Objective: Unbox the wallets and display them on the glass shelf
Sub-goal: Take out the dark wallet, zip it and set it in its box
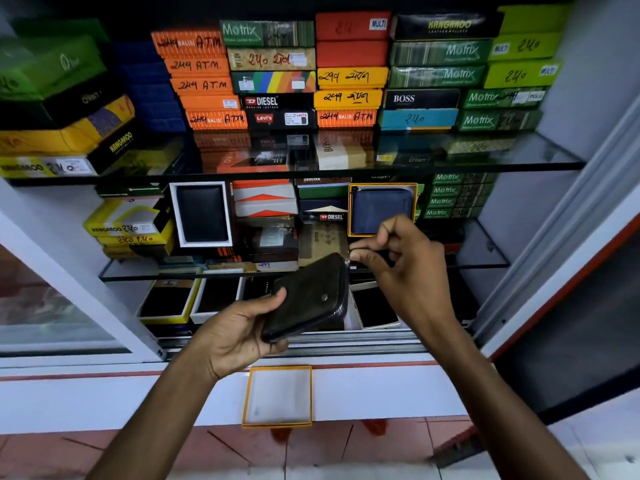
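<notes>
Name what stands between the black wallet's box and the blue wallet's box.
Head view: stacked boxes, orange-and-white above, a Diesel box beside them, fill the stretch between the black wallet and blue wallet.

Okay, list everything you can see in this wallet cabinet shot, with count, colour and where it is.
Boxes: many, orange, green, red, yellow, black, stacked on top glass shelf.
Black wallet in white box: one, upright on middle shelf, left.
Blue wallet in orange box: one, upright on middle shelf, right.
Open boxes: several, bottom level.
Empty box: one, orange-edged, on white ledge below.
Dark wallet: one, held before the shelves.
Hands: left grips wallet; right pinches at its top corner.
</notes>
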`<state>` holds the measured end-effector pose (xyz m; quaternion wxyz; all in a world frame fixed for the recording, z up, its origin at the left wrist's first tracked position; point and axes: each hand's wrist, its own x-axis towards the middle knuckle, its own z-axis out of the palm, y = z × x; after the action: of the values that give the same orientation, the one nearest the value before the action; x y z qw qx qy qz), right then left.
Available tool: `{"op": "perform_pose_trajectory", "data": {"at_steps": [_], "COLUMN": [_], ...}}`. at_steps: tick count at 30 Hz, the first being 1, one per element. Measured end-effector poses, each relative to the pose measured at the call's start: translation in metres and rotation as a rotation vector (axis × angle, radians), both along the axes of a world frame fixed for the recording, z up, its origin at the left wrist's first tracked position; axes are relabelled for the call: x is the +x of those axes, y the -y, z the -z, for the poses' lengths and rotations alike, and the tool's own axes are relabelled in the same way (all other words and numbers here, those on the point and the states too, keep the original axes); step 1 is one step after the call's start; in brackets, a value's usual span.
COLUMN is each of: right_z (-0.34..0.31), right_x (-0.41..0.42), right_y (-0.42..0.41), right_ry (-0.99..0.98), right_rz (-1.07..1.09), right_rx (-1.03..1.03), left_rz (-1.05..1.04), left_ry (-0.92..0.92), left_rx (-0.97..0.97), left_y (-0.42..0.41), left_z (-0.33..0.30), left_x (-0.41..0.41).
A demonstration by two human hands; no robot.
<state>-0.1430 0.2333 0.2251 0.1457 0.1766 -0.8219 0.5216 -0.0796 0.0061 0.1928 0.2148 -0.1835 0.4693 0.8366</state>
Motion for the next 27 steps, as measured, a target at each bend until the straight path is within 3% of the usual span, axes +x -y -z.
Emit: {"op": "perform_pose_trajectory", "data": {"at_steps": [6, 12, 15, 18, 23, 27], "right_z": [0.004, 0.014, 0.021, 0.027, 0.033, 0.019], "right_x": [-0.031, -0.031, -0.033, -0.035, -0.025, -0.005], "right_y": [0.005, 0.028, 0.037, 0.028, 0.003, -0.013], "right_ry": [0.281, 0.348, 0.339, 0.386, 0.638, 0.844], "right_rz": [-0.217, -0.464, -0.454, -0.352, -0.184, -0.310], "right_rx": [-0.015, 0.040, 0.027, -0.061, -0.225, -0.292], "left_rz": [0.091, 0.233, 0.268, 0.170, 0.023, -0.035], "left_ry": [-0.028, 0.020, -0.003, -0.007, -0.069, -0.114], "left_rx": [-0.056, -0.096, -0.146, -0.134, -0.224, -0.298], "left_y": [0.007, -0.003, -0.012, -0.015, -0.009, -0.007], "left_z": [-0.010, -0.017, -0.022, -0.026, -0.026, -0.029], "left_x": [-0.007, -0.003, -0.002, 0.001, 0.003, 0.004]}}
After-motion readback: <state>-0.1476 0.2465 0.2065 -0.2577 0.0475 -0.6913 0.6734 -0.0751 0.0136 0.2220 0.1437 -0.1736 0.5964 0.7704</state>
